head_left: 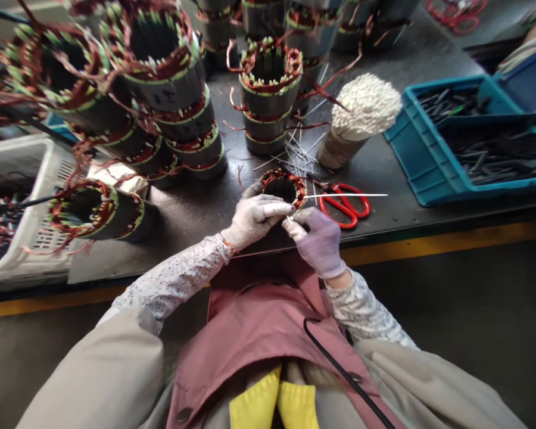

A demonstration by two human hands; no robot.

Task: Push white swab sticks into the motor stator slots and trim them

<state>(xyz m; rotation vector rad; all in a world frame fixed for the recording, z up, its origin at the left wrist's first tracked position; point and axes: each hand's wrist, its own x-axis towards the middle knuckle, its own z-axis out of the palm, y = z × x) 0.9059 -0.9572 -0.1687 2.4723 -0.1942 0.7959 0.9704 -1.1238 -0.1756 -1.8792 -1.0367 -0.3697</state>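
A small motor stator [298, 189] with copper windings stands at the table's front edge. My left hand [255, 215], in a white glove, lies against its near left side, fingers bent over the rim. Close by on the right, my right hand [318, 239], in a purple glove, has thumb and finger pinched on a thin white piece at the near rim, apparently a cable tie. Another white cable tie [348, 195] sticks out to the right from the stator's rim, passing over red-handled scissors [349, 208]. The stator's lower part is hidden by my hands.
Stacked stators [268, 101] fill the back and left. A holder [339, 149] packed with white ties stands right of centre, with loose thin strips [301, 149] beside it. A blue bin [422, 161] of dark pieces is at right, a white basket [49, 196] at left. Another person's arm [533, 44] shows top right.
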